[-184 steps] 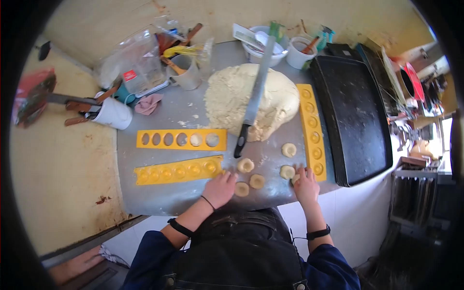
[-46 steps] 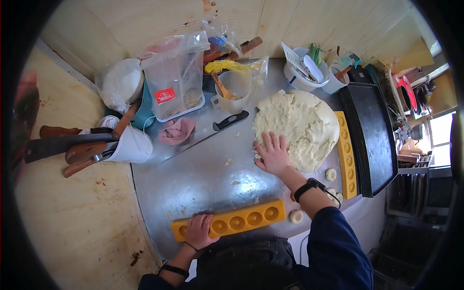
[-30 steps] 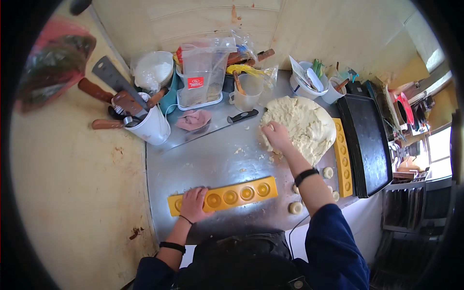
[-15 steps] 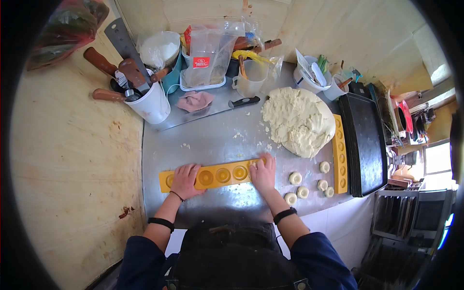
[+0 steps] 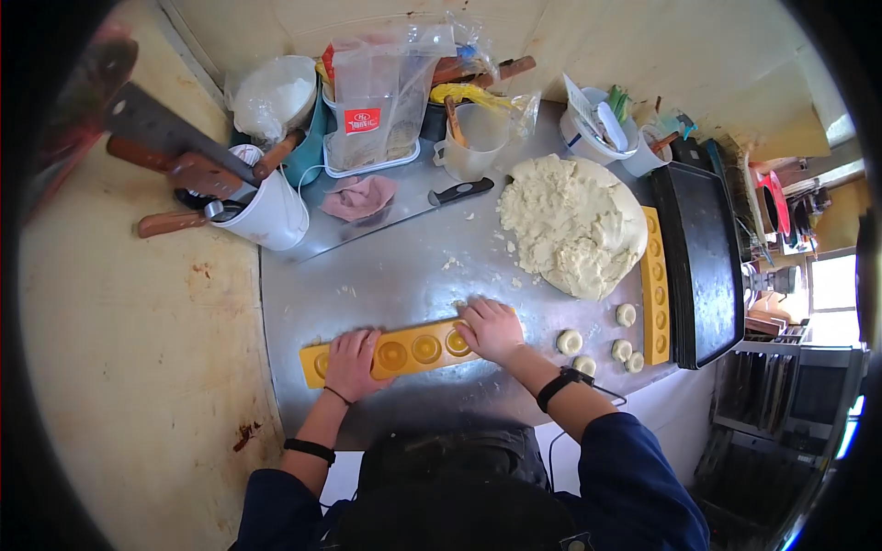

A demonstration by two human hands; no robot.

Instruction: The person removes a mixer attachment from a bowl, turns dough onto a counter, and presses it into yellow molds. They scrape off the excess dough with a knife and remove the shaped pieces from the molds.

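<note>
With our left hand (image 5: 352,365) gripping the yellow mould (image 5: 425,349) on the metal table (image 5: 386,266) and our right hand (image 5: 494,332) bent over its right end, it seems steady, but if these right fingers hold something, we cannot tell.

Left hand (image 5: 353,365) curled in a grip, right hand (image 5: 492,329) palm down, both forearms reaching forward
</note>
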